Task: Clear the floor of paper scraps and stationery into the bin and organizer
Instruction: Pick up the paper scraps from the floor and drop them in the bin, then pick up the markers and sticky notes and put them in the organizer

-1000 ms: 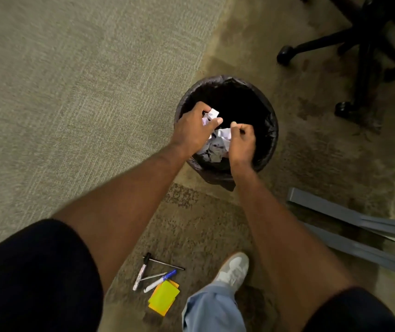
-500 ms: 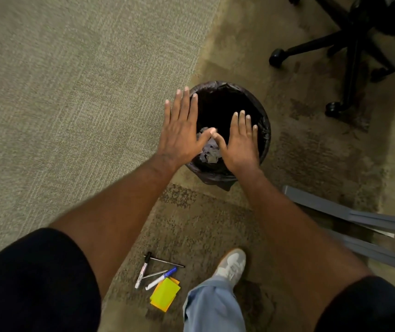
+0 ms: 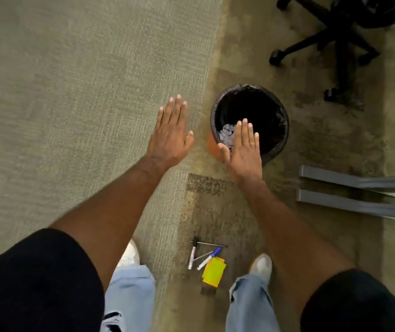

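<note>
A round bin (image 3: 275, 109) with a black liner stands on the carpet, and crumpled white paper scraps (image 3: 226, 136) lie inside it. My right hand (image 3: 244, 147) hovers flat over the bin's near rim, palm down, holding nothing. To the left of the bin my left hand (image 3: 171, 135) is spread flat above the carpet, empty too. Between my feet lie several pens and markers (image 3: 202, 256) and a stack of yellow and orange sticky notes (image 3: 214, 271).
A black office chair base (image 3: 335, 41) with castors stands at the far right. Grey metal legs (image 3: 349, 195) lie on the floor at the right. My two shoes (image 3: 261, 265) flank the stationery. Light carpet fills the left half.
Both hands let go of the paper scraps into the bin, opened flat and drew back. The left hand has moved off the bin to its left.
</note>
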The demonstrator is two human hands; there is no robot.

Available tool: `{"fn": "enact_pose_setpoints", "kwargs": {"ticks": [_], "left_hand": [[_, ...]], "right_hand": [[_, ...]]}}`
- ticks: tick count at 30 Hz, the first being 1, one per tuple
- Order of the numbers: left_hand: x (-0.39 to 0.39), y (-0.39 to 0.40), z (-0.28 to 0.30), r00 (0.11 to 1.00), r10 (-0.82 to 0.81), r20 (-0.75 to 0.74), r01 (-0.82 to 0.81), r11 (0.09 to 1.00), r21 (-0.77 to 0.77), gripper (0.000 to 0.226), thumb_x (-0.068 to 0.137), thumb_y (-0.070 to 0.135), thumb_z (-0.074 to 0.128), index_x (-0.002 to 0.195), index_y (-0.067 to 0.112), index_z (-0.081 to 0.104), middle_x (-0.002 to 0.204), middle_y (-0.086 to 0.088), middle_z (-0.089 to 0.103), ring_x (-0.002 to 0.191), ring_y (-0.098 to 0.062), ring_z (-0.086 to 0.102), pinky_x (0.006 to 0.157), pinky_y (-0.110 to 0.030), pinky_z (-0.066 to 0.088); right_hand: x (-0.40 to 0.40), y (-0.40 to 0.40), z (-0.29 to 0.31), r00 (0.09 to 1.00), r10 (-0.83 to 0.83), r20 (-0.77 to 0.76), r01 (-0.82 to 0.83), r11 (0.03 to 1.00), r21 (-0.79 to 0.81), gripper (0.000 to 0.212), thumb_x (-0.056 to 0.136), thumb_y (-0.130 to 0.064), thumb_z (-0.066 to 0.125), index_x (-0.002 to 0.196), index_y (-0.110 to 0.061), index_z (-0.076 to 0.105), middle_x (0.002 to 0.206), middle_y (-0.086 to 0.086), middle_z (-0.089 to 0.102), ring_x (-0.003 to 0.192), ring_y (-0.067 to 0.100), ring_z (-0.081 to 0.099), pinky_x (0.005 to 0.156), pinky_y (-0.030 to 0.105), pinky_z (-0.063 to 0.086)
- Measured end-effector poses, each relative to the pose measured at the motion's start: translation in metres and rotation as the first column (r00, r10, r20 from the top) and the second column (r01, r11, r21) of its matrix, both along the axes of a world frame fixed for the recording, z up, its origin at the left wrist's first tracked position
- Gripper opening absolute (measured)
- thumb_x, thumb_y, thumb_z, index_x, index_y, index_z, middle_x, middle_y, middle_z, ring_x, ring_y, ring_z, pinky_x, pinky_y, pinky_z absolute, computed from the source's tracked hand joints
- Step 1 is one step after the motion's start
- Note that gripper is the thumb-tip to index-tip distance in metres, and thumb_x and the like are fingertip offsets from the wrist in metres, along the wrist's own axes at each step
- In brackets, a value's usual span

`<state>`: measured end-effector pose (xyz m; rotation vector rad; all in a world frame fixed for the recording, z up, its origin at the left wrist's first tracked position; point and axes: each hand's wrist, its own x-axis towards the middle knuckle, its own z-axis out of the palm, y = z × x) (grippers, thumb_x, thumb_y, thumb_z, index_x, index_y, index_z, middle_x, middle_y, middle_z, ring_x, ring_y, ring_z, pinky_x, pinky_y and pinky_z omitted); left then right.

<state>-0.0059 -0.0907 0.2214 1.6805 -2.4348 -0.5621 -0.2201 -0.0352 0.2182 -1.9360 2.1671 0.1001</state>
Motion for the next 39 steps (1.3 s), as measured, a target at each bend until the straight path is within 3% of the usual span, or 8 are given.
{"fn": "enact_pose_setpoints", "kwargs": {"ticks": [5,12,18,27,34,39], "left_hand": [[0.028,0.06,-0.012,0.999,0.004,0.041,-0.007,0.997,0.079,0.074,0.099,0.037,0.031,0.157,0.004,0.001,0.167,-0.018,-0.003,0.155,-0.03,-0.005,0.126,-0.051,0.007],[-0.007,0.172,-0.05,0.998,-0.028,0.06,0.016,0.982,0.191,0.075,0.1,0.038,0.037,0.157,0.003,0.004,0.167,-0.018,-0.001,0.155,-0.03,-0.003,0.126,-0.05,0.004],[-0.044,0.244,-0.12,0.994,-0.056,0.09,0.031,0.965,0.26,0.075,0.098,0.041,0.033,0.157,0.002,0.006,0.167,-0.018,0.001,0.155,-0.031,-0.001,0.126,-0.049,0.002],[-0.063,0.325,-0.248,0.942,-0.293,0.164,0.226,0.915,0.334,0.079,0.099,0.049,0.032,0.157,0.003,0.006,0.167,-0.019,0.004,0.155,-0.033,0.003,0.126,-0.051,0.007],[-0.071,0.391,-0.293,0.921,-0.345,0.183,0.252,0.882,0.397,0.077,0.098,0.042,0.045,0.156,0.001,0.016,0.165,-0.019,0.015,0.154,-0.033,0.012,0.126,-0.049,0.009],[-0.084,0.414,-0.31,0.924,-0.34,0.173,0.244,0.876,0.417,0.073,0.097,0.041,0.048,0.155,0.002,0.024,0.161,-0.018,0.028,0.15,-0.035,0.023,0.124,-0.048,0.015]], "right_hand": [[0.024,0.051,-0.008,1.0,0.006,0.029,-0.006,1.0,0.024,0.081,0.102,-0.061,0.023,0.158,-0.005,0.005,0.168,0.012,0.005,0.155,0.025,0.0,0.127,0.045,0.006],[-0.008,0.143,-0.033,0.989,0.135,0.068,-0.139,0.989,0.059,0.081,0.1,-0.061,0.022,0.158,-0.006,0.008,0.167,0.013,0.006,0.155,0.026,0.003,0.127,0.046,0.008],[-0.035,0.229,-0.1,0.975,0.185,0.124,-0.197,0.976,0.09,0.081,0.1,-0.058,0.03,0.157,-0.005,0.013,0.167,0.014,0.01,0.155,0.026,0.007,0.126,0.046,0.009],[-0.053,0.341,-0.235,0.992,0.049,0.112,-0.071,0.978,0.199,0.078,0.1,-0.054,0.037,0.157,-0.004,0.017,0.165,0.015,0.016,0.154,0.028,0.014,0.125,0.045,0.013],[-0.053,0.417,-0.283,0.991,-0.064,0.12,0.011,0.919,0.395,0.081,0.099,-0.046,0.048,0.158,-0.007,0.01,0.166,0.014,0.016,0.154,0.028,0.016,0.124,0.04,0.017],[-0.045,0.438,-0.305,0.986,-0.116,0.124,0.041,0.873,0.487,0.085,0.096,-0.046,0.056,0.158,-0.008,0.012,0.162,0.013,0.025,0.146,0.029,0.03,0.118,0.039,0.027]]}}
